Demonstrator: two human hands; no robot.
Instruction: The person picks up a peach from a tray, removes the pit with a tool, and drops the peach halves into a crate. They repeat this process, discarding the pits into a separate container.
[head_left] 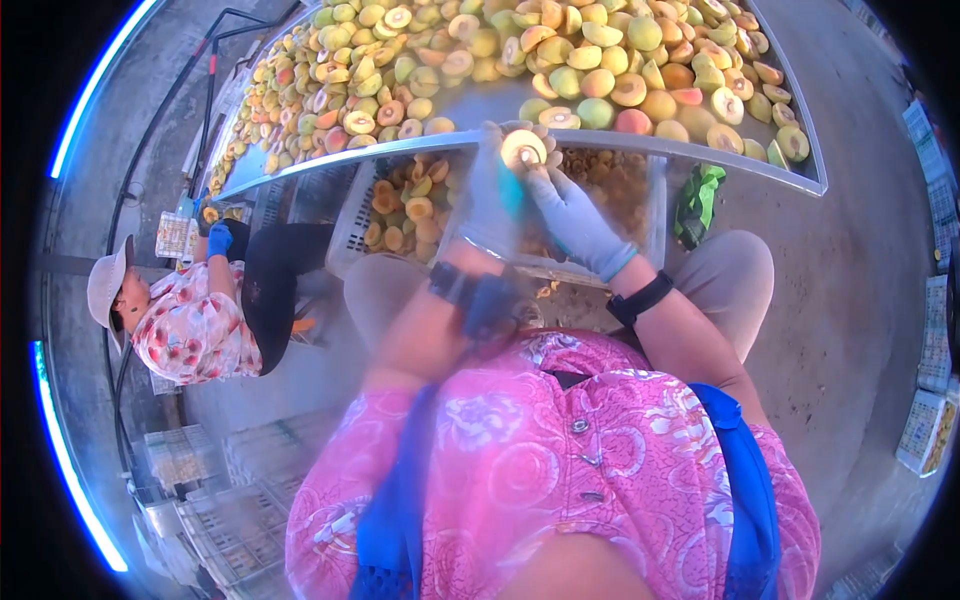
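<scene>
Head view: left hand point(488, 195), gloved, grasps a stone-fruit half point(519, 145), cut face up, fingers wrapped behind it. The half sits just at the near edge of the metal-rimmed table point(478, 108). Right hand point(580, 222), also gloved, has thumb and fingers bunched at the half's lower edge, touching — can't tell if it grips the fruit or something small. Table carries a heap of yellow-green and red-blushed fruit point(590, 60), many cut open. Below the hands: white plastic crate point(347, 230) with fruit halves at left; brown pieces point(612, 180) to the right, too blurred to name. Green bag point(700, 205) on the right. Co-worker point(195, 325) in hat and blue glove point(220, 238) sits at left — stacked crates point(230, 525) nearby.
</scene>
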